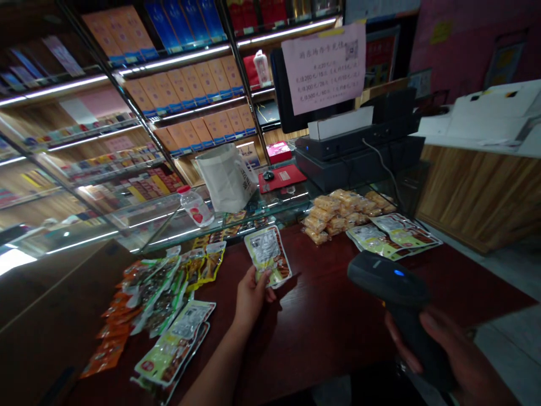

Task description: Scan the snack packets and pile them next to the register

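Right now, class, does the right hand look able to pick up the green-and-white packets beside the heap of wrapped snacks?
Probably not straight away: the right hand is wrapped around the scanner, which would likely need setting down first. The packets themselves lie uncovered on the table.

The left hand [252, 294] was bare, its wrist too, and so was the left forearm [220, 361], slender and smooth in outline, tapering toward the wrist and broadening toward the lower edge of the view. The left thumb was short, with a rounded tip; the other fingers showed only in part. The right hand [459, 351] was bare as well, its thumb thick and blunt-ended, its details dim and softly blurred. A black patch [380, 386] showed at the bottom edge, too dark to tell whether it was clothing.
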Demonstrator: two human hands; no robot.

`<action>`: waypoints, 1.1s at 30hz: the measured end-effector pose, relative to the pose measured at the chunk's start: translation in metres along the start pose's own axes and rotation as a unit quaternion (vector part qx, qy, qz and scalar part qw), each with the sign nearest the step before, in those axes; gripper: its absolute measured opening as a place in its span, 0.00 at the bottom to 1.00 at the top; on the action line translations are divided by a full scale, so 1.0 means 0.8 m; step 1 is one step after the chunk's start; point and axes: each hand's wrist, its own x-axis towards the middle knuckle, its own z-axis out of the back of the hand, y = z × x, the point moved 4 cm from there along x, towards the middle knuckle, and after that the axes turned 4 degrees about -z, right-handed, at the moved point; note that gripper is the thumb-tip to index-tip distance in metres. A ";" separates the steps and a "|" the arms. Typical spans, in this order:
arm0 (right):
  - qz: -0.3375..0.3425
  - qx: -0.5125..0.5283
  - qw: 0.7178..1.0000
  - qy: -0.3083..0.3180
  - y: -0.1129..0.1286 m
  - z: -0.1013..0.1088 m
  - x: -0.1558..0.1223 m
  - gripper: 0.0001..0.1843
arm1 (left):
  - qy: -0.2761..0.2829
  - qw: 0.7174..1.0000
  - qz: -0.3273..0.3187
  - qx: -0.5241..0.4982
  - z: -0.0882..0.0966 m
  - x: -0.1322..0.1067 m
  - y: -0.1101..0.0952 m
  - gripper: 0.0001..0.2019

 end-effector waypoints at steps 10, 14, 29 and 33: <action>0.040 -0.089 0.994 0.055 0.009 -0.044 0.035 0.25 | -0.005 1.000 0.002 -0.014 0.008 0.001 0.021 0.22; 0.044 -0.104 0.990 0.082 0.010 -0.068 0.041 0.25 | -0.015 1.000 -0.008 -0.002 0.011 0.003 0.022 0.21; 0.015 -0.093 0.984 0.154 -0.021 -0.086 0.032 0.26 | -0.006 0.996 -0.028 0.090 0.007 0.003 0.024 0.14; 0.018 -0.092 0.985 0.148 -0.018 -0.087 0.029 0.26 | -0.004 0.990 -0.024 0.140 0.006 0.001 0.017 0.12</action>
